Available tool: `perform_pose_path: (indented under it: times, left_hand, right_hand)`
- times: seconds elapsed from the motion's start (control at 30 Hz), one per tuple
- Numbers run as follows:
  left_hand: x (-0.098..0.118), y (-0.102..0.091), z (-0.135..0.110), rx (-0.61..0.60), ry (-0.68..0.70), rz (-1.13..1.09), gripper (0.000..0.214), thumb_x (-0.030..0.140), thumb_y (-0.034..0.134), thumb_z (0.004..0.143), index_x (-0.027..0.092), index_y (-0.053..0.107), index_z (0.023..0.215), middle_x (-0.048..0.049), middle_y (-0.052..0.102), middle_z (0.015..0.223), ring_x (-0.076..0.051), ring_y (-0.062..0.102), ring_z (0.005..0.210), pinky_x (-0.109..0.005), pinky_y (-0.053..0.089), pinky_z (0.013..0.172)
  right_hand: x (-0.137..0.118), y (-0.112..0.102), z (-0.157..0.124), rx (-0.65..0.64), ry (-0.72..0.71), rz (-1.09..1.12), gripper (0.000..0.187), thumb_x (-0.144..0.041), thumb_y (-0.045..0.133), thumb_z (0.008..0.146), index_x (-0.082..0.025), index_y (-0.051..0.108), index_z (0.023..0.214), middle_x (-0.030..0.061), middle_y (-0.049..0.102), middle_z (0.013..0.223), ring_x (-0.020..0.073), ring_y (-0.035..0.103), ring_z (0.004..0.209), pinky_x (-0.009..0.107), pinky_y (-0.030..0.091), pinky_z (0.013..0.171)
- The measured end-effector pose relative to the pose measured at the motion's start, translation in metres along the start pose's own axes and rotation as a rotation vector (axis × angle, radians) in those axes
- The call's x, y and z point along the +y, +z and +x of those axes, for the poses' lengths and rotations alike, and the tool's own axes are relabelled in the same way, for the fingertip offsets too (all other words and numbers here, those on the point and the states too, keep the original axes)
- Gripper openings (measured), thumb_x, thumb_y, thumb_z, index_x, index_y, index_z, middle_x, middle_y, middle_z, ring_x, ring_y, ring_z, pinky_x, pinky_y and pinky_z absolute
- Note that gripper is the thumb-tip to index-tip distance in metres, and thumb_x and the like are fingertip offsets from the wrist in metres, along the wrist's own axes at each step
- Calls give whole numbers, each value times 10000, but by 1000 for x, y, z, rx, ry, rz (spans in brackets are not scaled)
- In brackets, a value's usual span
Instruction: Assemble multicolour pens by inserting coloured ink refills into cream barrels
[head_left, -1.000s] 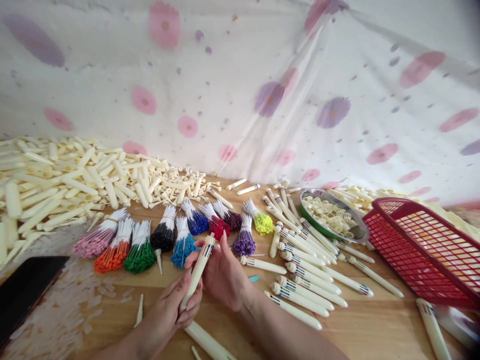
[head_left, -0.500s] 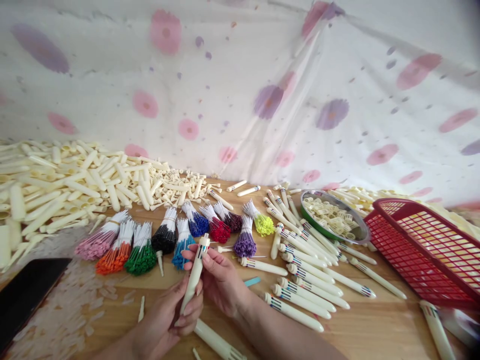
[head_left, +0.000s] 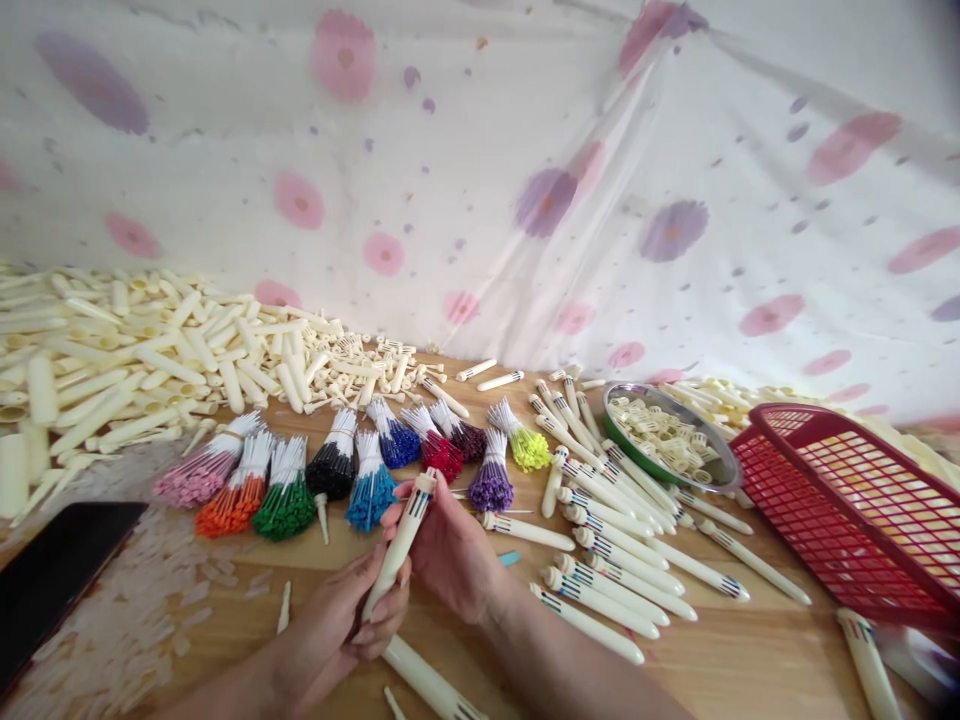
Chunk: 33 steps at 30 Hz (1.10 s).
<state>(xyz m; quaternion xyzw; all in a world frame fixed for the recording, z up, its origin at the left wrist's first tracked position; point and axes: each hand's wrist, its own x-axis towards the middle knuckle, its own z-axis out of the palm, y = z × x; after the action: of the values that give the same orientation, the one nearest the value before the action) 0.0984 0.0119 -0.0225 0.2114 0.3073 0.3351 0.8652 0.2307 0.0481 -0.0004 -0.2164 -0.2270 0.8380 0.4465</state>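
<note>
A cream multicolour pen is held at a slant in front of me, its slotted end with coloured sliders pointing up and away. My left hand is wrapped round the lower barrel. The thumb and fingers of my right hand close about the slotted top end. Beyond my hands stand rubber-banded bundles of refills, among them a light blue bundle, a red bundle and a purple bundle. Another cream pen lies below my hands, partly hidden by them.
Rows of cream pens lie at the right, near a metal bowl of slotted rings and a red basket. At the left are heaped barrels, small clear pieces and a dark phone. Behind hangs a flowered sheet.
The pen and both hands have shifted slightly to the right. My right fingers remain round its top end. The view has turned a little; the other things stay put.
</note>
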Motion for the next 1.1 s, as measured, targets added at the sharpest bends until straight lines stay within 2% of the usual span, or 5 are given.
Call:
perform_pose_path:
  times: [0.23, 0.43, 0.57, 0.87, 1.1]
  left_hand:
    - [-3, -6, -2, -29, -8, -110, 369, 475, 705, 713, 139, 551, 714, 108, 296, 476, -20, 98, 380, -135, 98, 363]
    - [3, 0, -3, -29, -57, -134, 395, 472, 749, 662, 132, 549, 680, 109, 303, 467, -12, 96, 376, -118, 101, 345]
    - [8, 2, -5, -67, -141, -129, 422, 489, 755, 647, 138, 521, 635, 112, 298, 442, -3, 100, 359, -106, 101, 329]
    - [7, 3, -9, -170, -226, -193, 401, 417, 760, 672, 141, 480, 591, 119, 275, 411, 2, 87, 341, -92, 113, 308]
    - [13, -7, -9, -300, -210, -348, 276, 294, 698, 764, 133, 499, 662, 127, 250, 434, -3, 43, 336, -103, 131, 308]
  right_hand:
    - [10, 2, -3, 64, -119, -127, 335, -386, 730, 713, -148, 665, 939, 64, 706, 862, 134, 620, 708, 243, 468, 685]
    - [5, 0, -1, 11, -122, -160, 474, -516, 702, 695, -160, 625, 997, 55, 692, 830, 159, 615, 701, 253, 454, 618]
    - [-6, -1, 1, -73, 43, -85, 628, -735, 450, 748, -156, 606, 933, 37, 669, 658, 170, 606, 604, 287, 452, 612]
    - [-2, 1, -2, 8, -1, -72, 331, -532, 551, 791, -204, 533, 837, -8, 658, 562, 143, 587, 534, 257, 431, 623]
    - [6, 1, -3, -80, 11, -41, 539, -661, 591, 711, -163, 607, 916, 51, 699, 768, 173, 621, 679, 296, 463, 679]
